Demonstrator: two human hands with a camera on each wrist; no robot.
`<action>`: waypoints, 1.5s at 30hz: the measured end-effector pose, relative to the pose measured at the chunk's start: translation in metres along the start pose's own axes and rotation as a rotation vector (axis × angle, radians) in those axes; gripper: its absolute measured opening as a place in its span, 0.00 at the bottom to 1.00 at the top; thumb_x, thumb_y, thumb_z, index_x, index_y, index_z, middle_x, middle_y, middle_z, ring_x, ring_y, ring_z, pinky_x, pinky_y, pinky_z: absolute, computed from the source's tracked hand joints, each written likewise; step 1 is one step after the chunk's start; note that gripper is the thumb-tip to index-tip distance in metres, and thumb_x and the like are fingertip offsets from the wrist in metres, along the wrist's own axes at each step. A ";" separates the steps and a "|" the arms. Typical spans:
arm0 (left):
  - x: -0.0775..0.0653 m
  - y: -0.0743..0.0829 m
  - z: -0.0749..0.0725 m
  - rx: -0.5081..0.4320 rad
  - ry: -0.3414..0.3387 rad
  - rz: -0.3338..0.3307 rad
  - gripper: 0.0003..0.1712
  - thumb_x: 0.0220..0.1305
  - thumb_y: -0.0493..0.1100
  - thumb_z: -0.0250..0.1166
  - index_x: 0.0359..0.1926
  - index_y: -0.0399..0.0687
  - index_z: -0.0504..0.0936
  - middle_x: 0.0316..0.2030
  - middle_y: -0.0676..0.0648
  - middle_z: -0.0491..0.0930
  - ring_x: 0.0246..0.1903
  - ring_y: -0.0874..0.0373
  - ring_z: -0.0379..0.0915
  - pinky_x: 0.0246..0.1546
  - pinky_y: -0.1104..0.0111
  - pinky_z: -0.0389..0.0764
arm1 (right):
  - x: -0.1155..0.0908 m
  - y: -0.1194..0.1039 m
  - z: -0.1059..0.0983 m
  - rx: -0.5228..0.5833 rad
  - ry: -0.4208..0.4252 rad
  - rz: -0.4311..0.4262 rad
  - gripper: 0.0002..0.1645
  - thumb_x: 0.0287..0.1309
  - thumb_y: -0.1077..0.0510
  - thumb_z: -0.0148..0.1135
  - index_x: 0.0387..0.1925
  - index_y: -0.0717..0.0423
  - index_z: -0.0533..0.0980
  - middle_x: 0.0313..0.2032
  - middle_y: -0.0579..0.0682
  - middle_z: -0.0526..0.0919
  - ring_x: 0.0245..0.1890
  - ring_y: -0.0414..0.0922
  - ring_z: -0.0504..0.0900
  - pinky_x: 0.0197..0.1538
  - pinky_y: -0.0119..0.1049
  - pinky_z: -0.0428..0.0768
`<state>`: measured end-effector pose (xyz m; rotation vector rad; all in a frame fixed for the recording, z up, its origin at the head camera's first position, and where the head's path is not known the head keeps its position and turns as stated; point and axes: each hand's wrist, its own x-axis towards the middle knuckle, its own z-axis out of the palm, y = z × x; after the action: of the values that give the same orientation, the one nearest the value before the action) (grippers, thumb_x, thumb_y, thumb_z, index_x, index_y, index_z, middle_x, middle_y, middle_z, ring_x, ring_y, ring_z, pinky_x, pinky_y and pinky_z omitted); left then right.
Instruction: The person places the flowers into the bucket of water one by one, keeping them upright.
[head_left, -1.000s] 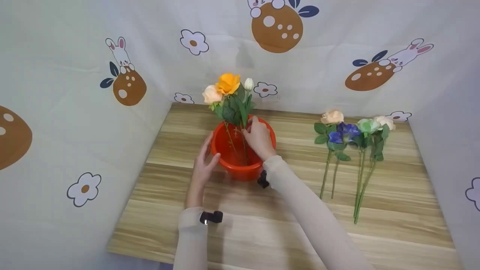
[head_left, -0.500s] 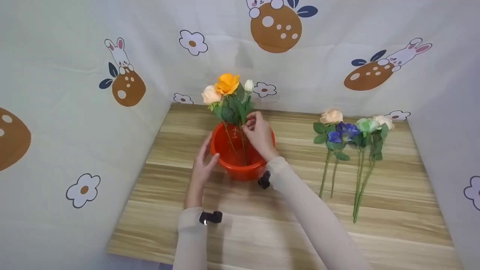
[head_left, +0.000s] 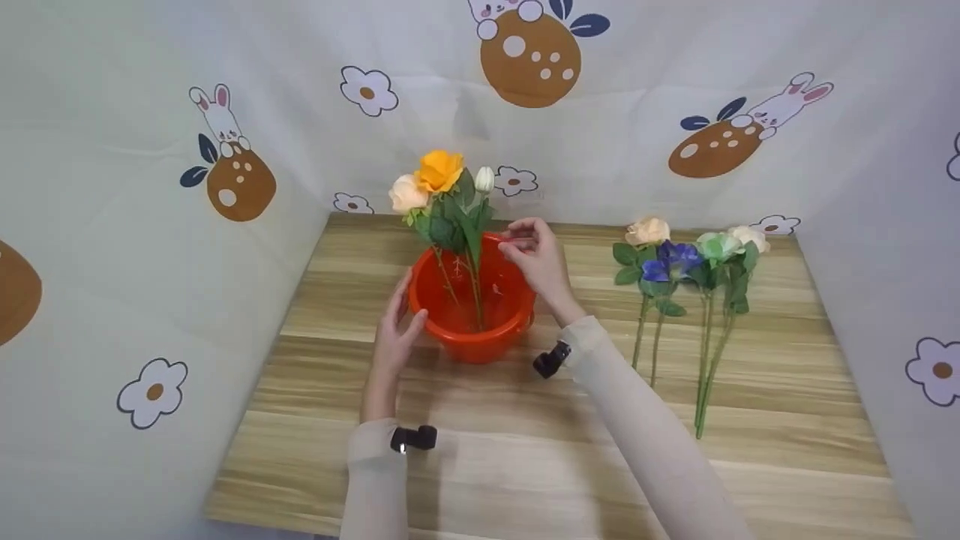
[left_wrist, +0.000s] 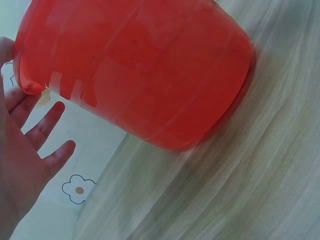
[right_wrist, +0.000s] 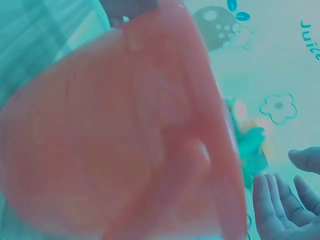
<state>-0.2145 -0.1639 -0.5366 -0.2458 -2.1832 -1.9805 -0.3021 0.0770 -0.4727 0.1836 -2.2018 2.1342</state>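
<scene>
An orange-red bucket stands on the table, with an orange rose, a pale peach rose and a white tulip bud leaning out over its far side. My left hand rests against the bucket's left side, fingers spread; the left wrist view has its fingertips right at the rim. Above the right part of the rim is my right hand, holding nothing, its fingers loosely bent beside the tulip's leaves. In the right wrist view the hand shows apart from the bucket's wall.
On the wooden table to the right lie more stemmed flowers: a peach rose, a purple flower, a pale green one and a cream one. A patterned cloth hangs behind the table.
My right hand has let go of the tulip's stem and moved right, away from it. My left hand stays at the bucket. The head view has shifted slightly.
</scene>
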 end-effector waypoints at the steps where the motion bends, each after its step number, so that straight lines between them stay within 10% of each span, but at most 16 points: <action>1: -0.001 0.000 -0.001 0.002 0.002 0.000 0.37 0.68 0.29 0.57 0.76 0.35 0.56 0.77 0.37 0.55 0.76 0.44 0.53 0.77 0.52 0.54 | -0.001 0.000 -0.004 0.006 0.009 -0.003 0.17 0.58 0.71 0.64 0.49 0.67 0.73 0.47 0.68 0.82 0.41 0.45 0.84 0.45 0.27 0.85; 33: -0.001 0.000 0.002 0.012 0.001 0.008 0.37 0.68 0.28 0.57 0.76 0.34 0.55 0.77 0.37 0.55 0.76 0.42 0.53 0.76 0.49 0.55 | -0.042 0.093 -0.157 0.057 0.404 0.287 0.20 0.60 0.69 0.64 0.52 0.69 0.70 0.41 0.50 0.79 0.29 0.30 0.80 0.35 0.22 0.83; 45: -0.001 0.001 0.000 0.016 -0.005 -0.004 0.38 0.69 0.32 0.58 0.76 0.37 0.55 0.77 0.40 0.54 0.76 0.44 0.53 0.77 0.52 0.56 | -0.063 0.121 -0.186 -0.183 0.400 0.474 0.27 0.67 0.58 0.60 0.63 0.66 0.68 0.52 0.55 0.77 0.44 0.40 0.82 0.42 0.23 0.82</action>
<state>-0.2136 -0.1637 -0.5356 -0.2446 -2.2035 -1.9658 -0.2619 0.2687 -0.5950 -0.7759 -2.3254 1.9073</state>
